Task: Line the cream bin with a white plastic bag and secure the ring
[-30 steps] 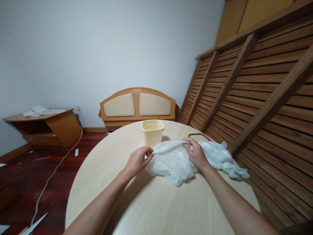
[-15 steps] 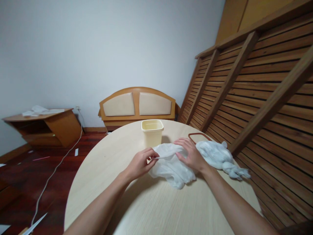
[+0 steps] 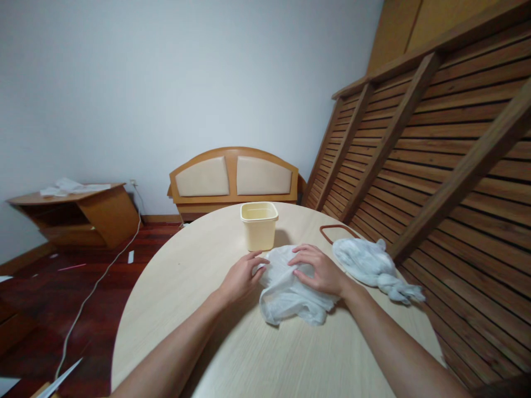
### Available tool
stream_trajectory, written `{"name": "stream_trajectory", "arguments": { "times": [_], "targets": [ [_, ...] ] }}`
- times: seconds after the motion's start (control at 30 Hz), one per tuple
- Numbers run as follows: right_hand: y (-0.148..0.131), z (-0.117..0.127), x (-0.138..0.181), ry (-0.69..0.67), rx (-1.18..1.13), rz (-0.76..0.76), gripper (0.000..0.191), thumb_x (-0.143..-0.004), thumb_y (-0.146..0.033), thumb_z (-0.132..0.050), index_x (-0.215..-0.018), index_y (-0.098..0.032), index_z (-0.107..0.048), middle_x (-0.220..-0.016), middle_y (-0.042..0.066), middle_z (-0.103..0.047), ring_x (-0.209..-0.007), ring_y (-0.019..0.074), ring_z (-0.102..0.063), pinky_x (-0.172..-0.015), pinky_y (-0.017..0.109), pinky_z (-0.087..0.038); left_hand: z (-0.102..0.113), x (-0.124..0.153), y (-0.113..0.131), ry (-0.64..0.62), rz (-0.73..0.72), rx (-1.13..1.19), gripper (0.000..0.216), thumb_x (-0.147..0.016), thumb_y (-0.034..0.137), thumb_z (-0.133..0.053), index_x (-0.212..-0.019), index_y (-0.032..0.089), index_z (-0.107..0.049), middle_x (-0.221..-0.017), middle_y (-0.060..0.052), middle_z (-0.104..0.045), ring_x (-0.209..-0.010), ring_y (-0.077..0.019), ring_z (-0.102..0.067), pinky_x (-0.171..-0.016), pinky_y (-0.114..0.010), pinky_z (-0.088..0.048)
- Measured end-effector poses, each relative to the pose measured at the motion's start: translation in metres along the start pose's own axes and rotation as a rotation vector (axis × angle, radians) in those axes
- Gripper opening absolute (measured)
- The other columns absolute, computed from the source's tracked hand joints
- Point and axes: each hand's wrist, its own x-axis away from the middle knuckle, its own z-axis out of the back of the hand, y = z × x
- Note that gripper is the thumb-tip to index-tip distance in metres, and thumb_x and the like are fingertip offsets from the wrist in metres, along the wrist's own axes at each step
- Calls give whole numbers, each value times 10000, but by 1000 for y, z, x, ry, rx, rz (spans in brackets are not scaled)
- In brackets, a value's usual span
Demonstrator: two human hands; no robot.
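Crumpled white thin plastic bag (image 3: 290,290) lies at the centre of the frame on the round pale wooden table (image 3: 232,354), with the left hand (image 3: 240,276) resting on its left edge, fingers loosely spread, and the right hand (image 3: 317,269) pressed flat on top, fingers spread, neither pinching it. Judging by its rumpled, partly gathered shape, the flattening looks only begun. Just above stands a cream plastic bin (image 3: 259,225); to the right lie a second bunched white bag (image 3: 373,265) and a reddish-brown ring (image 3: 332,231).
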Motion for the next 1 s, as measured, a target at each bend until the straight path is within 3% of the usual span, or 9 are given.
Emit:
{"name": "stream_trajectory", "arguments": {
  "times": [0.07, 0.17, 0.23, 0.33, 0.5, 0.63, 0.73, 0.83, 1.0],
  "targets": [
    [-1, -1, -1, 0, 14, 13, 129, -861, -191, -653, -950, -247, -727, -947, 50, -769, -1098, 275, -656, -1007, 513, -479, -4, 2, -1, -79, -2, -3, 251, -938, 222, -563, -1099, 238, -754, -1301, -107, -692, -1184, -261, -664, -1019, -397, -513],
    [1, -1, -1, 32, 23, 24, 120, -881, -175, -628, -921, -243, -720, -928, 47, -768, -1066, 266, -668, -993, 508, -488, -6, 3, -2, -100, 13, -19, 174, -902, 223, -604, -943, 243, -772, -1015, -54, -785, -938, -228, -736, -858, -319, -559],
    [3, 0, -1, 75, 30, 32, 136, -884, -163, -611, -928, -242, -712, -931, 50, -764, -1051, 264, -670, -975, 502, -500, -5, 1, -3, -23, 62, -40, 171, -905, 229, -590, -920, 231, -761, -963, -60, -789, -896, -239, -736, -827, -328, -559],
    [5, 3, -2, 183, 61, 29, 152, -881, -158, -597, -949, -247, -700, -945, 56, -754, -1043, 268, -668, -940, 487, -521, 5, -2, -5, 140, 136, -67, 240, -953, 251, -509, -1055, 204, -722, -1113, -106, -761, -1028, -269, -708, -918, -392, -536],
    [6, 11, -1, 359, 136, 4, 136, -871, -177, -596, -931, -257, -688, -985, 65, -734, -1017, 275, -659, -938, 489, -514, 28, -5, -2, 461, 92, -52, 214, -959, 275, -520, -1107, 207, -659, -1126, -83, -730, -1048, -233, -680, -951, -382, -528],
    [6, 20, 3, 377, 137, 2, 92, -816, -201, -599, -852, -265, -654, -1069, 75, -704, -1053, 297, -630, -960, 505, -486, 37, -6, 3, 556, 85, -6, 179, -944, 267, -542, -1083, 216, -642, -1095, -75, -716, -1006, -221, -671, -902, -369, -547],
    [5, 23, 5, 374, 121, 31, 49, -819, -242, -585, -843, -256, -624, -1116, 86, -679, -1084, 306, -611, -973, 512, -470, 37, -5, 9, 534, 48, 75, 193, -957, 307, -536, -1089, 214, -642, -1097, -79, -704, -995, -209, -665, -833, -324, -559],
    [5, 21, 5, 329, 121, 45, 59, -836, -285, -606, -883, -251, -619, -1180, 97, -659, -1138, 311, -591, -1005, 523, -453, 36, -2, 19, 430, -29, 157, 253, -978, 348, -506, -1130, 204, -648, -1153, -103, -688, -1012, -209, -663, -771, -290, -551],
    [-1, 10, 0, 234, 92, 12, 93, -841, -297, -678, -874, -249, -605, -1321, 109, -626, -1260, 322, -540, -1061, 539, -435, 37, 5, 39, 167, -213, 218, 407, -924, 457, -586, -1233, 195, -624, -1244, -138, -667, -1138, -272, -630, -977, -391, -513]
  ]
}}
